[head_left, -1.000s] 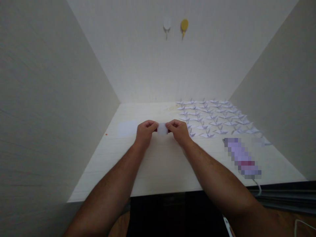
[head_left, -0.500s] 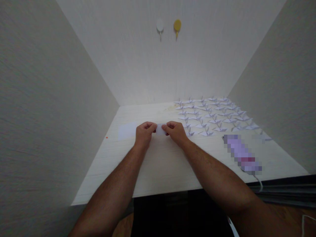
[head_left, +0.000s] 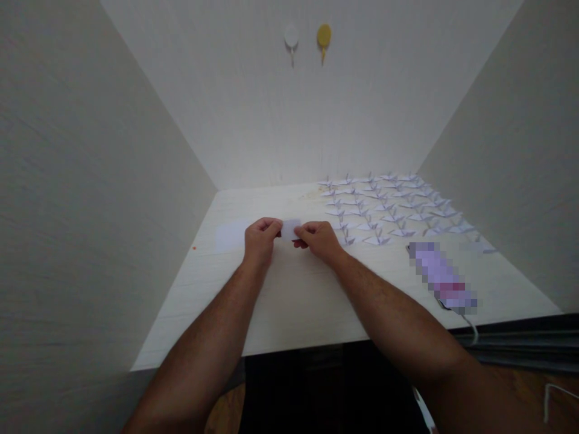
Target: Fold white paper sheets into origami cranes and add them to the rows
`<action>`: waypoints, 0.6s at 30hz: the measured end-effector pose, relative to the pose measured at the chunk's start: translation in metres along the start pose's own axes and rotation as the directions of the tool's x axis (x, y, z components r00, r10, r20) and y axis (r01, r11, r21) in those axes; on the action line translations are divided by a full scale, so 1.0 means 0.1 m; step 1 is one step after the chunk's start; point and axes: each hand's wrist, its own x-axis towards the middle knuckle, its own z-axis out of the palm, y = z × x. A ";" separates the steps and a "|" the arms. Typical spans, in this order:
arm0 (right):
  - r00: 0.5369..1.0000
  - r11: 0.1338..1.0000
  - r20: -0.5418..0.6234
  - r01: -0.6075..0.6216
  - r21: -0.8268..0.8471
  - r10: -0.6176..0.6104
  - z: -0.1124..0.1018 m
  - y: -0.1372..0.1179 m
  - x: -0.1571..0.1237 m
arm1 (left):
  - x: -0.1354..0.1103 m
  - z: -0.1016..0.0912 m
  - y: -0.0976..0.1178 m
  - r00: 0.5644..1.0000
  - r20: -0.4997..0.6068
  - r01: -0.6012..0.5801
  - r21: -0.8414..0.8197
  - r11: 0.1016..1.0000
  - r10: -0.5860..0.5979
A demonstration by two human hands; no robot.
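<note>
A small piece of white paper [head_left: 291, 229] is held between my two hands over the middle of the table. My left hand [head_left: 262, 238] pinches its left edge between thumb and fingers. On the other side, my right hand [head_left: 319, 239] grips the right part, its thumb lying on the front face. Left of my left hand, flat on the table, lies a larger pale sheet of paper [head_left: 228, 237]. Rows of folded white paper cranes [head_left: 377, 240] stand to the right of my right hand. The fingertips behind the paper are partly hidden.
A phone [head_left: 441, 277], blurred out, lies at the right with a white cable [head_left: 470, 327] running off the front edge of the white table [head_left: 307, 301]. Walls enclose three sides. A white hook [head_left: 291, 39] and a yellow hook [head_left: 324, 39] hang on the back wall.
Both hands still hold the paper. My left hand has shifted slightly left, and more of the paper shows between the hands. The whole view has tilted a little.
</note>
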 end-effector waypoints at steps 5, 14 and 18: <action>1.000 0.999 -0.025 0.002 -0.050 -0.003 0.00 0.01 -0.01 | 0.00 0.01 0.01 1.000 -0.023 -0.011 0.011 1.000 0.011; 0.999 0.986 0.008 0.048 -0.160 -0.047 0.01 0.00 0.02 | 0.03 0.03 0.06 0.995 -0.096 0.018 -0.123 0.992 -0.030; 0.999 0.997 -0.005 0.046 -0.061 -0.046 -0.02 -0.01 0.04 | 0.03 0.01 0.12 0.997 0.036 0.069 -0.224 0.972 -0.062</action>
